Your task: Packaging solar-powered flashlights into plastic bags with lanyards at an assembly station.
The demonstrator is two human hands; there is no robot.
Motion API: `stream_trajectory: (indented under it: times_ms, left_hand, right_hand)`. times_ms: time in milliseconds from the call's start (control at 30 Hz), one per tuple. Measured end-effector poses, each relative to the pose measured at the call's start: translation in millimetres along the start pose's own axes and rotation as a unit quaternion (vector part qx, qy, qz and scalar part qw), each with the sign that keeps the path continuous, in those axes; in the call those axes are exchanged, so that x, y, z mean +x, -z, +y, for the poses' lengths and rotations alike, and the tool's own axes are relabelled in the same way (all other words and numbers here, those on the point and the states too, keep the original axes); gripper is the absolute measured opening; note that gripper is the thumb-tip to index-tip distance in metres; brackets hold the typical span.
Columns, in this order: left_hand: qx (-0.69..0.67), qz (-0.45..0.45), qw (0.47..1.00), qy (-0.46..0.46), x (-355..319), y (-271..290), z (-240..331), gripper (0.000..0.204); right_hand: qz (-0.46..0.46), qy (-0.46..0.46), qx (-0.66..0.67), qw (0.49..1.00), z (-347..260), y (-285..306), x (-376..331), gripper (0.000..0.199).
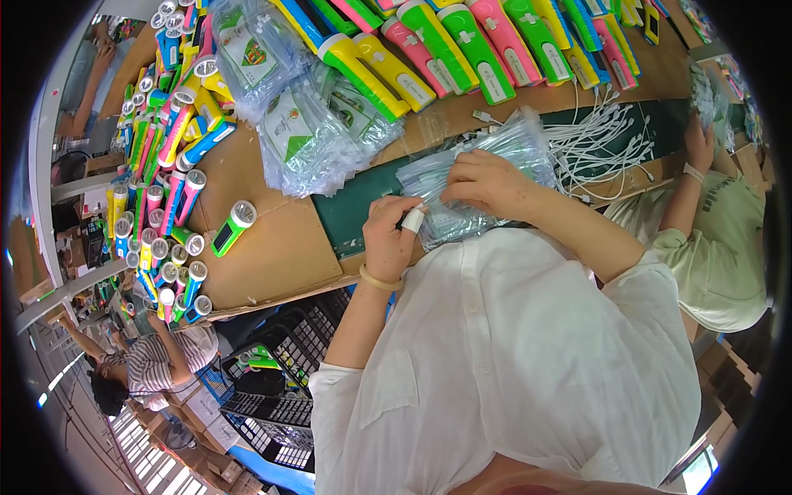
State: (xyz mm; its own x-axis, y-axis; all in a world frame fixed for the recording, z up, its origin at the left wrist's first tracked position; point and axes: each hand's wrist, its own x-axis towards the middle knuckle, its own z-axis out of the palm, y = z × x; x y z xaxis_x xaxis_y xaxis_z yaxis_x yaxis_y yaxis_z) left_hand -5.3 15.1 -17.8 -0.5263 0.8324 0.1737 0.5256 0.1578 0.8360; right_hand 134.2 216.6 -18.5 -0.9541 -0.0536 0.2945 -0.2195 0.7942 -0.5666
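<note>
- Hands at a worktable (pixel 272 256) covered w/ brown cardboard sheet and a dark green strip near its front edge.
- Left hand (pixel 389 233): fingers curled around the near-left corner of a stack of clear plastic bags (pixel 483 177); white tape on one fingertip, thin yellow band on the wrist.
- Right hand (pixel 487 183): lies flat on top of the stack, fingers spread and bent, pressing the bags down; it is not closed around them.
- Stack of bags: thin, glossy, crinkled film, approx. rectangular; it lies on the green strip just in front of the person's white shirt. Long axis goes from lower left to upper right, the far end pointing toward a bundle of white cords (pixel 606 140).
- Cords: thin, looped, tangled, just beside the stack on its right.
- Printed plastic bags (pixel 307 136): second heap, w/ green-white print, loose and shiny, on the cardboard to the upper left.
- Flashlights (pixel 458 45): hard plastic, long bodies in green, yellow, pink, blue, in rows at the far edge; more standing w/ round silver heads at the left side.
- Single green flashlight (pixel 233 228) lies alone on the cardboard, head to the upper right.
- Another person's hand (pixel 700 144) at the right side, well apart.
</note>
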Motion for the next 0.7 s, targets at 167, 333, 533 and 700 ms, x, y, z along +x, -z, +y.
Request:
stream_trajectory:
  times_ms: [167,333,533,700]
  left_hand:
    - [0.147,-0.037,0.972,-0.180,10,0,6,0.030]
    - [0.138,-0.013,0.978,-0.159,5,6,-8,0.025]
    - [0.176,-0.105,0.962,-0.178,18,-23,22,0.021]
    - [0.027,-0.174,0.949,-0.263,29,-28,34,0.020]
  right_hand:
    - [0.002,0.010,-0.058,0.998,4,4,-6,0.022]
    - [-0.099,-0.164,-0.078,0.978,28,72,-33,0.024]
    - [0.176,-0.207,-0.292,0.917,39,86,34,0.069]
    - [0.066,-0.371,-0.358,0.854,50,75,59,0.082]
